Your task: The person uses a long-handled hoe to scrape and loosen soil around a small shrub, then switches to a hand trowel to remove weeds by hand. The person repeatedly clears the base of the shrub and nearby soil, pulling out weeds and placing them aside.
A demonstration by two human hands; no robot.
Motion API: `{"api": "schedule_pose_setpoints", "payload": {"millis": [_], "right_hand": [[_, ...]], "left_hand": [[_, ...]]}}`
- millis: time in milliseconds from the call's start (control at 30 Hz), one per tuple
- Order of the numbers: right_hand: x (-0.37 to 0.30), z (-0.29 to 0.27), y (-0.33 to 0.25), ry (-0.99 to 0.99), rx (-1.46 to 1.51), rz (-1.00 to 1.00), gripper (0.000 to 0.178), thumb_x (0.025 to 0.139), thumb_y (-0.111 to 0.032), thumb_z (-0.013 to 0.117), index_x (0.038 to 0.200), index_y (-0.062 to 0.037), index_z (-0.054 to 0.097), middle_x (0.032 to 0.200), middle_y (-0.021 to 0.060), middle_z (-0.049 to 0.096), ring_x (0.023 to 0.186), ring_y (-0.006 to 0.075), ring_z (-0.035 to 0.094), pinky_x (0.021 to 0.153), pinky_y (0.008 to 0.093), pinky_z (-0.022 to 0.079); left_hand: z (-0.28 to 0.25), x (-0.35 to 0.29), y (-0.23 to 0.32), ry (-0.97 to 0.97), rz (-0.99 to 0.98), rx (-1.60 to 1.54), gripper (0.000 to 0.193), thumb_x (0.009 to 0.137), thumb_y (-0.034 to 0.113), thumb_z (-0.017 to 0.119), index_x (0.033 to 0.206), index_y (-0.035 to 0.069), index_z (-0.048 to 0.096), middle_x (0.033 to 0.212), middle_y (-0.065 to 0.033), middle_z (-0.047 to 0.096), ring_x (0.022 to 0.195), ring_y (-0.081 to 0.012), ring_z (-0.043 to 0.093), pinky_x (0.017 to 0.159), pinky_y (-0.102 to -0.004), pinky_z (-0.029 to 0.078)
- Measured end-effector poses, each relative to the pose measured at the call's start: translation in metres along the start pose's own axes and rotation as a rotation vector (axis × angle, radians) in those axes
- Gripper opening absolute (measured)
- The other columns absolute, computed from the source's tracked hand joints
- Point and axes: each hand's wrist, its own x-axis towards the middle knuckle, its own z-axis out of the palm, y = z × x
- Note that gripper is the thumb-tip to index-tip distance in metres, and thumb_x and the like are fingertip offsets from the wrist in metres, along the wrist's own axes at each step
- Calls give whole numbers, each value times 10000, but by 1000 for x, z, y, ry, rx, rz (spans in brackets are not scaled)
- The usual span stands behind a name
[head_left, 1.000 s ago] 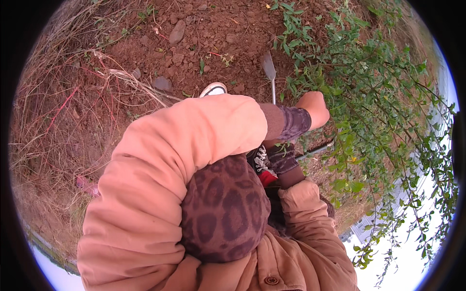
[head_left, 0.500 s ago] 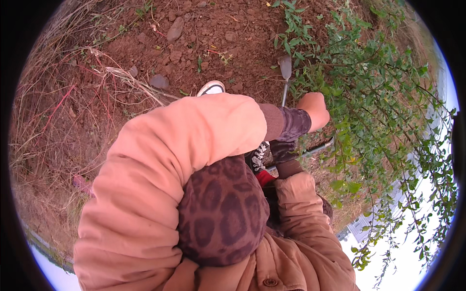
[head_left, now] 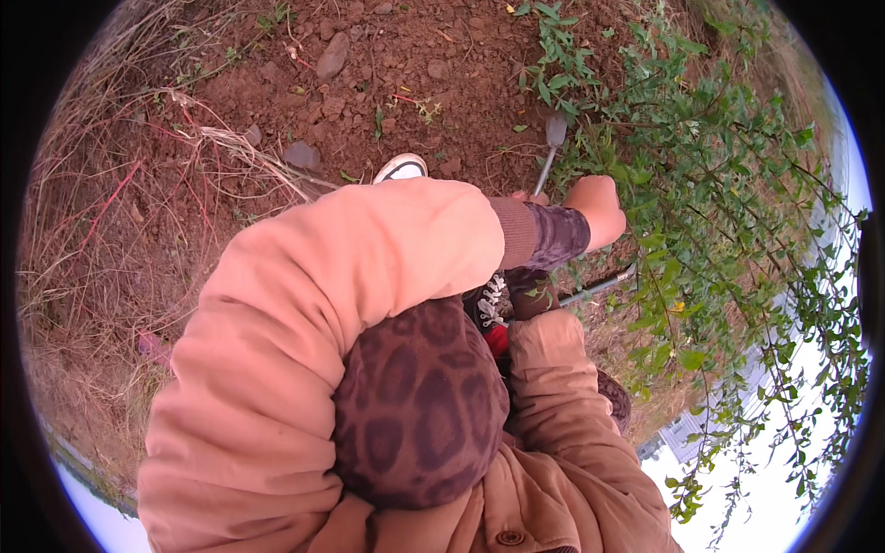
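My left arm, in a pinkish-tan jacket, crosses the view. My left hand [head_left: 596, 208] is closed in a fist at the edge of a green shrub [head_left: 710, 184]; I cannot see what it grips. A thin metal tool [head_left: 553, 138] with a small flat blade points into the red-brown soil [head_left: 415, 64] by the shrub's base. My right hand [head_left: 529, 196] is almost hidden under the left wrist. Only its fingertips show, at the lower end of the tool's shaft, apparently wrapped round it.
A white shoe toe [head_left: 403, 168] and a laced dark shoe [head_left: 487, 309] stand on the soil. A grey rod [head_left: 599, 286] lies under the shrub. Stones [head_left: 332, 55], dry grass [head_left: 101, 240] on the left, and brown spotted fabric [head_left: 419, 405] fill the rest.
The tool's blade has swung to the right, toward the shrub. My left fist has stayed in about the same place.
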Motion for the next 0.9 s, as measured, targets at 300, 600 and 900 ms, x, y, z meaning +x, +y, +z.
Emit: {"api": "schedule_pose_setpoints", "payload": {"millis": [300, 600, 900], "right_hand": [[-1, 1, -10, -15, -15, 5, 266, 742, -207, 573, 908, -8, 515, 858, 164, 620, 823, 303, 606, 700, 376, 478], [7, -2, -11, 29, -90, 35, 266, 728, -196, 589, 895, -2, 515, 844, 168, 621, 814, 307, 607, 692, 380, 480], [-1, -7, 5, 24, 40, 10, 260, 747, -169, 564, 953, -16, 520, 909, 205, 597, 902, 322, 578, 776, 395, 452]], "left_hand": [[-2, 2, -1, -30, -18, 2, 252, 721, 146, 581, 880, -49, 569, 785, -200, 587, 635, -274, 597, 608, -354, 470], [-4, -3, -2, 47, 47, 5, 242, 703, 141, 582, 856, -46, 584, 664, -163, 602, 650, -265, 606, 627, -346, 468], [-5, -1, 3, 32, -19, -23, 259, 696, 169, 597, 846, -43, 587, 775, -188, 598, 771, -285, 593, 697, -356, 456]]}}
